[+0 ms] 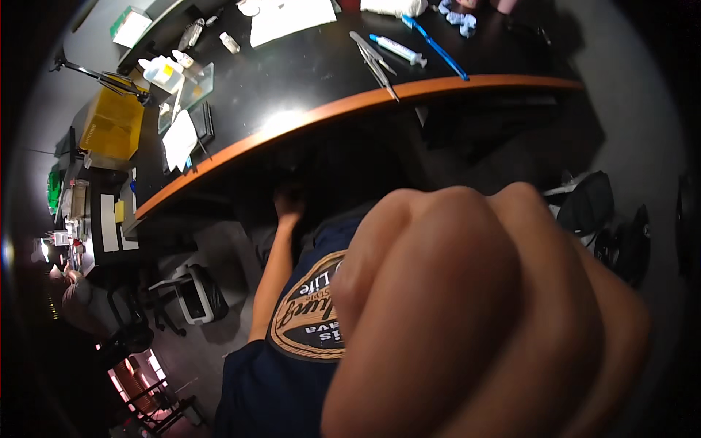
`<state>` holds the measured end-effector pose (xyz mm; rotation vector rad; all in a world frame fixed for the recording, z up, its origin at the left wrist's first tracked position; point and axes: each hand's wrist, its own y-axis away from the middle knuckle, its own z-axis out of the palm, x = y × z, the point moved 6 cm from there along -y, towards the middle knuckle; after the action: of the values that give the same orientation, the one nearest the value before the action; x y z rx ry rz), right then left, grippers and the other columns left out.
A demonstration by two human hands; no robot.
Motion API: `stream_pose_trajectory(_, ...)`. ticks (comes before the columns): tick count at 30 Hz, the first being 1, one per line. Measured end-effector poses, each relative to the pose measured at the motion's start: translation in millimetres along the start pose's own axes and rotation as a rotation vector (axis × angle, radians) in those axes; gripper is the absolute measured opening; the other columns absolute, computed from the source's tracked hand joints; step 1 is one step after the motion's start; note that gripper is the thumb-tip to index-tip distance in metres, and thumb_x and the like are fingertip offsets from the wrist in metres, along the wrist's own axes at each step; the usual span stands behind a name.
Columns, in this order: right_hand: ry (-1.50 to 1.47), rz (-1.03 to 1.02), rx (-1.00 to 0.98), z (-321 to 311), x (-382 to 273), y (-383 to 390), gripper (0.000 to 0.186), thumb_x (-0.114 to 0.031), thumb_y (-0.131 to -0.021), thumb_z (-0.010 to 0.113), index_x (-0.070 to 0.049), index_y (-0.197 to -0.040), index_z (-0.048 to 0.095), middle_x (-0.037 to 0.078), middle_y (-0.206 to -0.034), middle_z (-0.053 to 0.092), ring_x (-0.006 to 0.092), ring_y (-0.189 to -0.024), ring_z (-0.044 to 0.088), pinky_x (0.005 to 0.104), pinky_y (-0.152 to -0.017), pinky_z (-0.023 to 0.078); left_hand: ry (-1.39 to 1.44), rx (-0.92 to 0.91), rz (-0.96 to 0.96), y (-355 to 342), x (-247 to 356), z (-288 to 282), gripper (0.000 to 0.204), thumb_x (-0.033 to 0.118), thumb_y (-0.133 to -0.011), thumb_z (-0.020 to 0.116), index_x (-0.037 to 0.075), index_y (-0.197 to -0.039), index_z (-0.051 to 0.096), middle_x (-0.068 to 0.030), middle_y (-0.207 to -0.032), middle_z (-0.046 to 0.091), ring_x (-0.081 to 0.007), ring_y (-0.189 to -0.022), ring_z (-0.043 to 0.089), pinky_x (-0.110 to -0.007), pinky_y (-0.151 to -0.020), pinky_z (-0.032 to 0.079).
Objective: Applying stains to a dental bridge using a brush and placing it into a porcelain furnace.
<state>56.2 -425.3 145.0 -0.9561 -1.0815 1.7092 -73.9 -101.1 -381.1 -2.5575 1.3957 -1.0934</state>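
Observation:
My right hand point(467, 292) looms very large and close at the lower right, its bent fingers pressed together and knuckles uppermost. Its fingertips are out of sight, so whatever they grip, if anything, is hidden. My left hand point(290, 201) rests low near my lap, in the shadow below the table's front edge; its fingers are too dark to make out. On the black table point(292, 80), nearest the edge, lie metal tweezers point(374, 64), a syringe point(398, 50) with a blue end and a slim blue stick-like tool point(437, 48). Neither hand touches them.
White paper point(292, 22), a small bottle point(229, 43) and a blue scrunchie-like cloth point(461, 20) lie farther back. At left are a white squeeze bottle point(161, 74), a glass plate point(198, 86) and a yellow box point(115, 120). A chair point(196, 296) stands on the floor at left.

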Motion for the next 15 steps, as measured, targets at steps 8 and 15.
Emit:
stream_pose_trajectory(8,-0.428,0.191,-0.022,7,37,22,0.017,-0.019,-0.096,0.072,-0.003,-0.102,0.075,0.021,-0.089,0.074,0.0285,-0.085,0.07,0.0329,-0.078,0.055,0.432,-0.136,-0.377,21,56,-52,0.03,0.015,-0.085,0.078,0.005,-0.113,0.073,-0.0132,-0.104,0.073,-0.0267,-0.104,0.069,-0.037,-0.095,0.054)
stream_pose_trajectory(15,-0.202,0.324,0.015,-3,32,19,0.025,-0.021,-0.099,0.068,0.001,-0.108,0.079,0.027,-0.096,0.075,0.0344,-0.092,0.07,0.0338,-0.077,0.056,0.453,-0.527,-0.256,-30,184,-110,0.019,0.013,-0.095,0.072,-0.001,-0.107,0.074,-0.0101,-0.092,0.075,-0.0144,-0.086,0.069,-0.03,-0.078,0.055)
